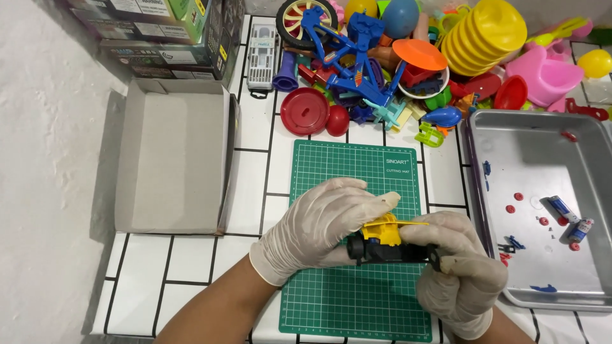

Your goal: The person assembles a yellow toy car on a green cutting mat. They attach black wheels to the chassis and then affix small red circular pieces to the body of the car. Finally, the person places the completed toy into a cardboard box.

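Gripping between both gloved hands (389,245), yellow-and-black toy vehicle (387,241) above green cutting mat (357,293).

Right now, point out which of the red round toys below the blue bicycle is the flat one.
The red disc, left of the pair: a wide flat lid-like circle with a raised centre. The red ball touching its right edge is smaller and rounded.

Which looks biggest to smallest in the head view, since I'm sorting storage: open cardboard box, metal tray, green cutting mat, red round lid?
1. Metal tray and open cardboard box: look alike, unranked.
2. Green cutting mat.
3. Red round lid; it lies farther from the camera, but is clearly smallest.
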